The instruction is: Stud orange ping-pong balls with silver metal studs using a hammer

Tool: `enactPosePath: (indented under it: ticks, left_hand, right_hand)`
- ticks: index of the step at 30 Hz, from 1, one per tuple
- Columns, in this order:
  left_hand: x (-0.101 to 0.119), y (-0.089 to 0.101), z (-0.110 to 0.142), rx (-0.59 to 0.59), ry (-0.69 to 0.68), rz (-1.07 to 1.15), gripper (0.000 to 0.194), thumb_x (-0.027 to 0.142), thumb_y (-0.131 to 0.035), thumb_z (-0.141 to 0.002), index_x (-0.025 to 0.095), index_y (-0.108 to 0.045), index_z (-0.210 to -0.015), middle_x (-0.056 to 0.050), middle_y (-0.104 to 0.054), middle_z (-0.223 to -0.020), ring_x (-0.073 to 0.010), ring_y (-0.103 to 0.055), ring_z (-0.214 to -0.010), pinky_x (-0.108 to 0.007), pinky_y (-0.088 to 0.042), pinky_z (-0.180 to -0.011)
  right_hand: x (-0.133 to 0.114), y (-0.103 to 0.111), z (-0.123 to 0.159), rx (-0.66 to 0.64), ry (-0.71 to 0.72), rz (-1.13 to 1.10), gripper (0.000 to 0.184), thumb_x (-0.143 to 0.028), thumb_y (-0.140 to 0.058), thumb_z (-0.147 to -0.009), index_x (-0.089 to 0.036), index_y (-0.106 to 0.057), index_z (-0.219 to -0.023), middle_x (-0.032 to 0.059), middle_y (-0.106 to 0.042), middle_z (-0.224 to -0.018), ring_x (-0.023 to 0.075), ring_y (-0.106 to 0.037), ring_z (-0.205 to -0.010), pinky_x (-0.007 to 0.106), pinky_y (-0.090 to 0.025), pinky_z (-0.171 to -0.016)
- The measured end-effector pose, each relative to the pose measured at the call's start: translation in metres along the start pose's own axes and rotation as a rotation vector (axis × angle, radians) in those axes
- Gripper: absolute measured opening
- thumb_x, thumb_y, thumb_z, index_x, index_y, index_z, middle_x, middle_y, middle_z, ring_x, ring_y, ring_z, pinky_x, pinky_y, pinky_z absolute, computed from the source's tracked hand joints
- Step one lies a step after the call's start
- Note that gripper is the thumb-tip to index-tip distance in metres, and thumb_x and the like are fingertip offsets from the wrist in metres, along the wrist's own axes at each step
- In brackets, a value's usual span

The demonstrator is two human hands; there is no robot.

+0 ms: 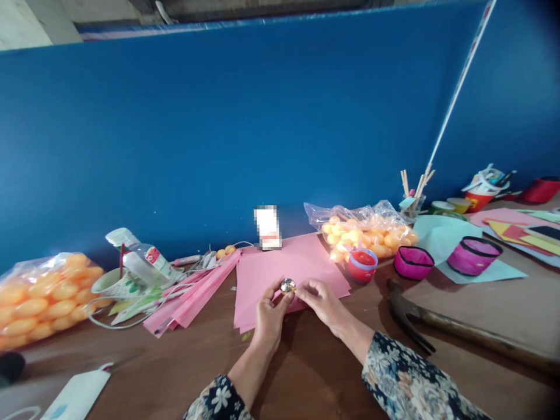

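My left hand [270,312] pinches a small shiny round metallic piece [287,286] between thumb and fingers. It is too small to tell exactly what it is. From the right, the fingertips of my right hand [322,303] are closed at the piece's edge; whether they grip it or something tiny beside it is hard to see. Both hands are above the near edge of a stack of pink paper sheets [284,265], which lies on the brown table [324,379].
A claw hammer [472,335] lies at right, near magenta fabric rings [413,262] and a red cup [362,267]. Bags of orange balls stand left [48,297] and behind [367,233]. Pink strips [196,294], a cable and a bottle [144,254] clutter the left. A blue partition [262,116] rises behind.
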State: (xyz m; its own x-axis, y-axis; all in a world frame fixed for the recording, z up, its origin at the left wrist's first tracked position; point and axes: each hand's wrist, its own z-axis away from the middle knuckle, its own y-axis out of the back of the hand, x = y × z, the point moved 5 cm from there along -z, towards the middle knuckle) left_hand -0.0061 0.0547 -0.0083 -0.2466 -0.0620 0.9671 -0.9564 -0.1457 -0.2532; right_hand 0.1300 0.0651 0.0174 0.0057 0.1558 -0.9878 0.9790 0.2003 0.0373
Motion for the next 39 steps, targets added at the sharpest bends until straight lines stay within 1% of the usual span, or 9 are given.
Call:
enactPosePath:
  ticks: [4,11,19,24,31,36,39]
  left_hand:
    - [-0.001,0.001,0.0,0.003,-0.003,-0.025,0.052,0.026,-0.07,-0.064,0.018,-0.055,-0.114,-0.009,-0.062,-0.111,-0.0226,-0.057,-0.103,-0.037,-0.041,-0.094]
    - [-0.001,0.0,0.0,-0.009,-0.019,-0.062,0.052,0.026,-0.069,-0.066,0.017,-0.054,-0.115,-0.01,-0.061,-0.113,-0.024,-0.055,-0.105,-0.04,-0.039,-0.095]
    - [-0.001,0.0,0.0,-0.002,-0.031,-0.088,0.047,0.026,-0.069,-0.066,0.018,-0.057,-0.11,-0.008,-0.062,-0.111,-0.0233,-0.055,-0.105,-0.039,-0.039,-0.095]
    - [-0.001,0.0,0.0,-0.003,-0.012,-0.06,0.048,0.026,-0.07,-0.064,0.016,-0.058,-0.11,-0.009,-0.063,-0.11,-0.0239,-0.057,-0.103,-0.039,-0.041,-0.093]
    - [0.001,-0.001,0.001,-0.005,-0.016,-0.064,0.047,0.025,-0.069,-0.065,0.017,-0.058,-0.11,-0.009,-0.063,-0.11,-0.0237,-0.057,-0.102,-0.039,-0.041,-0.093]
    - [0.002,-0.003,0.003,-0.016,-0.019,-0.055,0.045,0.024,-0.069,-0.065,0.016,-0.059,-0.108,-0.009,-0.064,-0.109,-0.0229,-0.058,-0.101,-0.038,-0.041,-0.094]
    - [0.003,-0.004,0.004,-0.027,-0.007,-0.048,0.046,0.025,-0.07,-0.064,0.016,-0.059,-0.108,-0.009,-0.063,-0.109,-0.0235,-0.058,-0.101,-0.038,-0.041,-0.093]
  right_hand:
    - [0.003,0.0,0.0,-0.004,-0.003,0.02,0.026,-0.039,-0.056,-0.076,-0.014,-0.061,-0.071,-0.0013,-0.058,-0.062,0.011,-0.048,-0.058,0.022,-0.036,-0.056]
    - [0.003,0.001,0.0,0.009,0.008,0.047,0.029,-0.041,-0.055,-0.077,-0.013,-0.062,-0.073,0.0015,-0.062,-0.067,0.0136,-0.053,-0.064,0.024,-0.039,-0.061]
    - [0.007,0.001,-0.001,0.032,-0.039,0.028,0.029,-0.041,-0.058,-0.074,-0.012,-0.062,-0.07,0.001,-0.06,-0.061,0.0118,-0.051,-0.057,0.023,-0.038,-0.055]
    - [0.008,0.002,-0.002,0.042,-0.046,0.002,0.029,-0.04,-0.06,-0.072,-0.012,-0.063,-0.068,0.0014,-0.062,-0.06,0.0122,-0.052,-0.056,0.023,-0.039,-0.055]
    - [0.01,0.003,-0.001,0.043,-0.036,0.034,0.033,-0.044,-0.058,-0.073,-0.012,-0.064,-0.069,0.0036,-0.064,-0.063,0.0142,-0.055,-0.06,0.024,-0.041,-0.057]
    - [0.011,0.004,-0.002,0.061,-0.037,0.083,0.03,-0.043,-0.06,-0.072,-0.013,-0.063,-0.069,0.0019,-0.062,-0.061,0.013,-0.053,-0.057,0.023,-0.039,-0.055]
    - [0.009,0.005,-0.002,0.094,-0.036,0.096,0.026,-0.04,-0.062,-0.071,-0.014,-0.06,-0.068,0.0003,-0.06,-0.06,0.0126,-0.052,-0.058,0.022,-0.039,-0.054]
